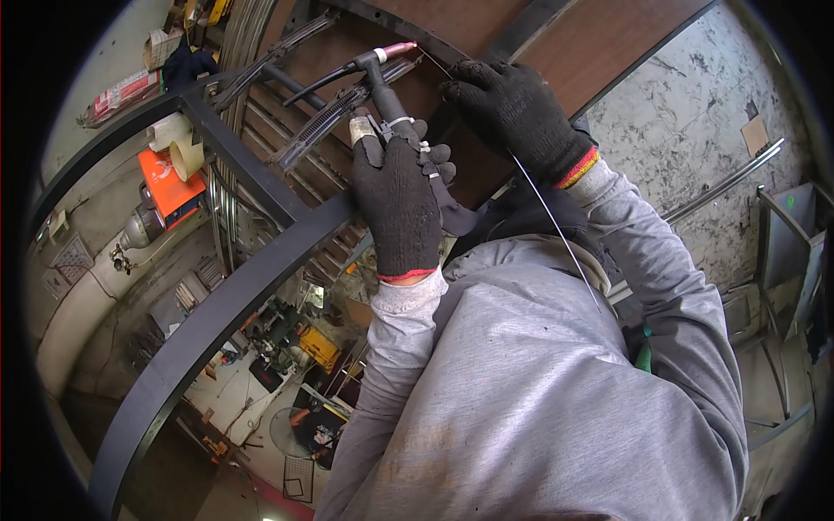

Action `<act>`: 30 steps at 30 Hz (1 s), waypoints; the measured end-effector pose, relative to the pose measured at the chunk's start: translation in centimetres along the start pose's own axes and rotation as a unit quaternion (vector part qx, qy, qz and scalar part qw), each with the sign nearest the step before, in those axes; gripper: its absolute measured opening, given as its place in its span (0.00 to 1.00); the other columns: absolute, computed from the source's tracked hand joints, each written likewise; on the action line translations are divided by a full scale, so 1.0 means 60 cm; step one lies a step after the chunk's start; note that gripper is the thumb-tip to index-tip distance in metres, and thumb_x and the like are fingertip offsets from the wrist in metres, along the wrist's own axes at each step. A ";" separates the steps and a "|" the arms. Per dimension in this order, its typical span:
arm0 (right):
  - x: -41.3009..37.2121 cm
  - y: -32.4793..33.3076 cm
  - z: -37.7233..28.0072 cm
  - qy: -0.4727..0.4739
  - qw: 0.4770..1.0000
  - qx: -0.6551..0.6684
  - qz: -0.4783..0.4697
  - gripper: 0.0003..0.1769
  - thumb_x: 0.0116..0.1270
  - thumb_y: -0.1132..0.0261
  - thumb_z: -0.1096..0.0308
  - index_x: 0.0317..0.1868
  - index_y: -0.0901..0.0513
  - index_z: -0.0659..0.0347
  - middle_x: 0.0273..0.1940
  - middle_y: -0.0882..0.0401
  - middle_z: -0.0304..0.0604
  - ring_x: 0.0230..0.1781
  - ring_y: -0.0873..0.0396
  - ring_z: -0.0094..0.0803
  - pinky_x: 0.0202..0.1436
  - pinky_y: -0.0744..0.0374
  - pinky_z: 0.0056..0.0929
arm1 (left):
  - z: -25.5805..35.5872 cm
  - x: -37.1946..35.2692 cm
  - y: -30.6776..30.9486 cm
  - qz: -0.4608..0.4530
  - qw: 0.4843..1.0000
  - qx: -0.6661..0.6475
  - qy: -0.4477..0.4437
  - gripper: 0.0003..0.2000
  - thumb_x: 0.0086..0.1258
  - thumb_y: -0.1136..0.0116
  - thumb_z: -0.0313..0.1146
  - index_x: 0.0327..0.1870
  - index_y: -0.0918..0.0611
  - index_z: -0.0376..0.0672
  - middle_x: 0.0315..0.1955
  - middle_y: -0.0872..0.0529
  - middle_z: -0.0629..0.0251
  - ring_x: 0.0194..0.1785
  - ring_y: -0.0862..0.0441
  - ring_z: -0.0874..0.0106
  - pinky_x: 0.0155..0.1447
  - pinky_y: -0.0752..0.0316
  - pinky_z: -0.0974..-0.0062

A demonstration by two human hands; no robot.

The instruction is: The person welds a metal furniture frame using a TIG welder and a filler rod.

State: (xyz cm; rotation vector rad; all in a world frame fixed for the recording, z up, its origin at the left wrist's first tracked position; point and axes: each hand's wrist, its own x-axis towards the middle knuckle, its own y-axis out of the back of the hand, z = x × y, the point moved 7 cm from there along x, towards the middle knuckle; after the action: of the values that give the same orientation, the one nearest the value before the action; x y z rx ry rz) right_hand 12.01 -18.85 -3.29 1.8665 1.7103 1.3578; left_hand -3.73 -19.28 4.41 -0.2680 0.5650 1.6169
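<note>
At top of the curved steel frame: both gloved hands busy, torch plus rod.
Left hand closed round the welding torch handle, pink nozzle pointing right toward the brown panel. Right hand pinches the thin filler rod, fingers narrow; rod trails down across the grey sleeve, upper end near the nozzle. Grey metal bin at right edge, well apart from the hands; contents can't tell. Orange box far left, contents not visible.

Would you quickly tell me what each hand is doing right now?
Left hand: closed around the torch handle.
Right hand: closed, pinching a thin wire.
</note>
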 end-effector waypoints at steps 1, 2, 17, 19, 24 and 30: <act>0.000 0.000 0.000 0.000 1.000 0.001 0.000 0.21 0.67 0.30 0.66 0.61 0.12 0.47 0.60 0.14 0.40 0.54 0.13 0.44 0.53 0.14 0.45 | 0.001 -0.001 0.000 0.000 1.000 0.000 0.000 0.19 0.80 0.47 0.30 0.66 0.28 0.30 0.52 0.13 0.49 0.40 0.08 0.66 0.38 0.09 0.70; 0.000 0.000 0.000 0.000 1.000 0.001 0.000 0.21 0.67 0.30 0.66 0.61 0.12 0.47 0.60 0.14 0.40 0.54 0.13 0.44 0.53 0.14 0.45 | 0.001 -0.002 0.000 -0.003 1.000 0.002 0.003 0.19 0.80 0.47 0.30 0.66 0.28 0.30 0.52 0.13 0.49 0.40 0.08 0.66 0.38 0.09 0.69; -0.003 0.002 0.001 -0.009 1.000 0.008 -0.005 0.18 0.68 0.30 0.65 0.58 0.12 0.48 0.58 0.14 0.40 0.57 0.13 0.45 0.54 0.13 0.45 | -0.003 0.005 0.003 0.003 1.000 0.018 0.006 0.17 0.80 0.46 0.31 0.63 0.23 0.30 0.46 0.11 0.51 0.35 0.09 0.68 0.35 0.10 0.70; -0.006 0.016 -0.003 0.013 0.998 0.007 0.063 0.17 0.69 0.30 0.64 0.57 0.13 0.49 0.59 0.14 0.40 0.60 0.14 0.45 0.56 0.13 0.44 | 0.004 -0.001 -0.003 0.027 0.999 0.039 0.011 0.11 0.81 0.45 0.32 0.56 0.19 0.34 0.29 0.13 0.60 0.27 0.15 0.74 0.32 0.17 0.77; -0.006 0.006 0.002 -0.007 1.000 0.014 0.008 0.17 0.70 0.32 0.66 0.58 0.13 0.49 0.62 0.14 0.40 0.59 0.14 0.44 0.57 0.14 0.44 | 0.005 -0.001 -0.003 0.013 0.999 0.029 0.002 0.13 0.82 0.45 0.33 0.58 0.21 0.33 0.35 0.13 0.57 0.30 0.14 0.73 0.34 0.16 0.75; -0.005 0.012 0.004 0.022 0.999 0.036 0.009 0.21 0.67 0.29 0.67 0.61 0.13 0.49 0.63 0.14 0.43 0.53 0.13 0.45 0.53 0.15 0.43 | -0.001 0.000 0.000 0.007 1.000 0.004 -0.007 0.22 0.81 0.46 0.33 0.70 0.30 0.30 0.54 0.12 0.47 0.41 0.08 0.64 0.39 0.10 0.68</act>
State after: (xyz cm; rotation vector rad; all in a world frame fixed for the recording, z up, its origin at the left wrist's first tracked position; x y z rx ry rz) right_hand 12.67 -19.20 -3.05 1.9078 1.7903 1.3724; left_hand -3.72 -19.30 4.38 -0.2468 0.5645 1.6291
